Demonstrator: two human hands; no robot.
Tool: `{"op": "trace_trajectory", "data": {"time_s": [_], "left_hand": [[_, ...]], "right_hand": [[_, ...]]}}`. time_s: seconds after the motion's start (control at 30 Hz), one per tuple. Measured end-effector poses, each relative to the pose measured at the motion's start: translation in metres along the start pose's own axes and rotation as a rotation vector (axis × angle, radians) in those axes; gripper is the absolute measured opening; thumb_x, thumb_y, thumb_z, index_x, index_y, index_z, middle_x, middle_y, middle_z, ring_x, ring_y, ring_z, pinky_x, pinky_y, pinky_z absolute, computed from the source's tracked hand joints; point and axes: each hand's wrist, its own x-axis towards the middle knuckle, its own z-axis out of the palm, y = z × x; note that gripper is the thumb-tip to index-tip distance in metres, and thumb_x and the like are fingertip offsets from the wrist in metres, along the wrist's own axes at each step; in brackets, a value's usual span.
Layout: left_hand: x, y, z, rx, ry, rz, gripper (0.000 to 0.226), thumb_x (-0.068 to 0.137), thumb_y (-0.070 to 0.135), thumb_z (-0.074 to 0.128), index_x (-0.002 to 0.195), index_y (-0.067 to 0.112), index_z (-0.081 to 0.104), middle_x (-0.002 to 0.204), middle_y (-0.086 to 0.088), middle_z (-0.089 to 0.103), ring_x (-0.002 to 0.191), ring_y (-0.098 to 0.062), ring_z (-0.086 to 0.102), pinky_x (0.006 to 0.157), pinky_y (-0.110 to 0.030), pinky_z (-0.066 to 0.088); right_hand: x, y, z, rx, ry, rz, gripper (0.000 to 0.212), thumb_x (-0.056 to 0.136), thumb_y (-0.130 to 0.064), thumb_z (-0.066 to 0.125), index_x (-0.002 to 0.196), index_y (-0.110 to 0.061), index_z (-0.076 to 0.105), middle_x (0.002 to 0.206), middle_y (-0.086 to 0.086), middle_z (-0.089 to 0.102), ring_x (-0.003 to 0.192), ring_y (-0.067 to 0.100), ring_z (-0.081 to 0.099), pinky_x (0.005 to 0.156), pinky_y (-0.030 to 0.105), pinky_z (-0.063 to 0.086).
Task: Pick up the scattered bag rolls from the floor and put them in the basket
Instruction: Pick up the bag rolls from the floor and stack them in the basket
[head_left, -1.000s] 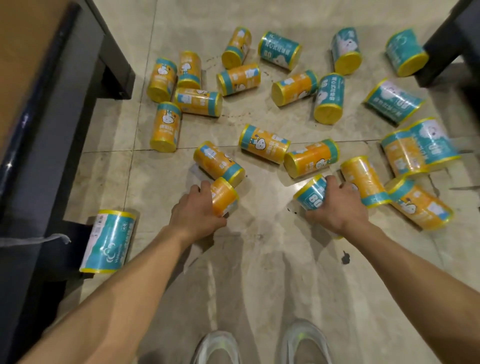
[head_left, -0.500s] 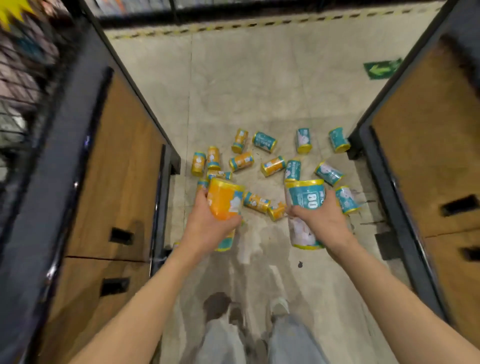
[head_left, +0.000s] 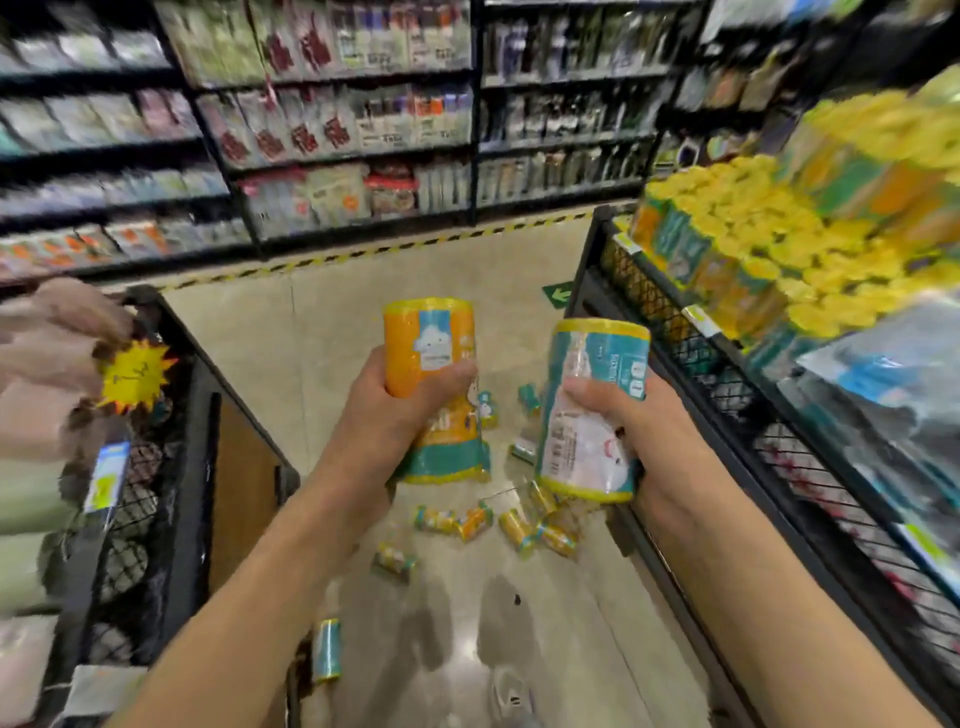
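- An orange bag roll (head_left: 427, 358) is held upright in the left hand (head_left: 387, 415), whose fingers are curled round the roll's middle; its teal lower band shows below the hand.
- A teal bag roll (head_left: 592, 410) is gripped by the right hand (head_left: 631, 431), with the thumb across its front and the fingers wrapped behind it — the roll is tilted slightly, its yellow top toward 12 o'clock.
- The two held rolls are kept side by side, near each other but apart, above the floor (head_left: 332, 332).
- More bag rolls are seen scattered on the floor below the hands: a cluster of orange rolls (head_left: 498, 525) at 6 o'clock from the held pair, a single roll (head_left: 395, 561) toward 7 o'clock, and a teal roll (head_left: 326, 649) lying alone nearer the bottom of the view.
- At 3 o'clock a black mesh basket (head_left: 675, 332) is seen — it is filled with upright rolls with yellow tops (head_left: 753, 228), packed closely.
- At 9 o'clock a second black mesh bin (head_left: 156, 467) is found, with a yellow starburst tag (head_left: 136, 375) at its rim.
- Blurred store shelves (head_left: 353, 130) are seen across the far side, at 12 o'clock.
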Motion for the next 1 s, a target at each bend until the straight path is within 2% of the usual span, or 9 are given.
{"op": "trace_trajectory", "data": {"time_s": [0.1, 0.17, 0.27, 0.37, 0.47, 0.67, 0.83, 0.9, 1.0], "left_hand": [[-0.013, 0.029, 0.028, 0.085, -0.189, 0.058, 0.066, 0.060, 0.040, 0.086, 0.118, 0.019, 0.060, 0.096, -0.001, 0.075, 0.084, -0.021, 0.074, 0.076, -0.045, 0.061], [-0.025, 0.039, 0.050, 0.131, -0.310, 0.076, 0.063, 0.064, 0.038, 0.084, 0.119, 0.021, 0.059, 0.103, -0.004, 0.075, 0.090, -0.023, 0.075, 0.076, -0.044, 0.062], [-0.047, 0.041, 0.090, 0.167, -0.491, 0.104, 0.058, 0.068, 0.035, 0.082, 0.119, 0.021, 0.060, 0.102, -0.004, 0.075, 0.090, -0.023, 0.075, 0.072, -0.040, 0.062], [-0.079, 0.031, 0.136, 0.181, -0.668, 0.092, 0.058, 0.068, 0.033, 0.082, 0.121, 0.023, 0.059, 0.102, -0.002, 0.075, 0.089, -0.021, 0.075, 0.068, -0.035, 0.060], [-0.125, 0.015, 0.186, 0.199, -0.830, 0.064, 0.060, 0.068, 0.034, 0.081, 0.122, 0.023, 0.059, 0.106, -0.002, 0.075, 0.091, -0.022, 0.075, 0.073, -0.040, 0.061], [-0.263, -0.028, 0.289, 0.229, -1.153, 0.004, 0.060, 0.063, 0.032, 0.088, 0.116, 0.023, 0.063, 0.102, -0.001, 0.077, 0.091, -0.022, 0.075, 0.077, -0.041, 0.059], [-0.406, -0.067, 0.360, 0.258, -1.424, -0.032, 0.070, 0.058, 0.033, 0.092, 0.121, 0.022, 0.061, 0.103, 0.002, 0.077, 0.091, -0.021, 0.075, 0.079, -0.044, 0.060], [-0.460, -0.083, 0.381, 0.264, -1.530, -0.042, 0.069, 0.059, 0.034, 0.092, 0.120, 0.023, 0.062, 0.103, 0.003, 0.077, 0.091, -0.021, 0.075, 0.081, -0.046, 0.060], [-0.540, -0.102, 0.399, 0.250, -1.691, -0.098, 0.068, 0.054, 0.040, 0.086, 0.116, 0.028, 0.061, 0.097, 0.008, 0.078, 0.085, -0.016, 0.075, 0.073, -0.039, 0.059]], "right_hand": [[-0.041, -0.023, -0.014, 0.007, 0.099, -0.077, 0.050, 0.074, -0.013, 0.081, 0.119, -0.003, 0.063, 0.098, 0.011, 0.076, 0.084, 0.026, 0.073, 0.075, 0.041, 0.063], [-0.072, -0.031, -0.028, 0.025, 0.189, -0.109, 0.054, 0.071, -0.019, 0.081, 0.121, -0.008, 0.064, 0.104, 0.013, 0.077, 0.087, 0.026, 0.075, 0.077, 0.042, 0.062], [-0.124, -0.038, -0.054, 0.035, 0.327, -0.146, 0.058, 0.068, -0.022, 0.082, 0.123, -0.011, 0.064, 0.109, 0.014, 0.076, 0.091, 0.028, 0.075, 0.078, 0.043, 0.063], [-0.186, -0.039, -0.083, 0.062, 0.481, -0.184, 0.062, 0.066, -0.020, 0.086, 0.123, -0.011, 0.064, 0.108, 0.012, 0.076, 0.089, 0.026, 0.075, 0.071, 0.038, 0.063], [-0.257, -0.035, -0.114, 0.089, 0.658, -0.242, 0.062, 0.063, -0.025, 0.079, 0.122, -0.010, 0.064, 0.105, 0.010, 0.077, 0.087, 0.023, 0.076, 0.069, 0.034, 0.062], [-0.422, -0.011, -0.182, 0.126, 0.973, -0.322, 0.055, 0.062, -0.018, 0.089, 0.112, -0.015, 0.068, 0.101, 0.005, 0.079, 0.091, 0.025, 0.076, 0.081, 0.043, 0.061], [-0.573, 0.017, -0.218, 0.131, 1.255, -0.380, 0.068, 0.059, -0.027, 0.088, 0.121, -0.013, 0.064, 0.106, 0.007, 0.078, 0.097, 0.026, 0.075, 0.088, 0.048, 0.060], [-0.629, 0.028, -0.223, 0.119, 1.374, -0.398, 0.058, 0.064, -0.026, 0.084, 0.118, -0.015, 0.066, 0.105, 0.007, 0.078, 0.096, 0.027, 0.075, 0.090, 0.051, 0.059], [-0.703, 0.049, -0.218, 0.124, 1.532, -0.418, 0.047, 0.069, -0.024, 0.080, 0.114, -0.016, 0.068, 0.102, 0.006, 0.078, 0.093, 0.026, 0.076, 0.085, 0.047, 0.060]]}}
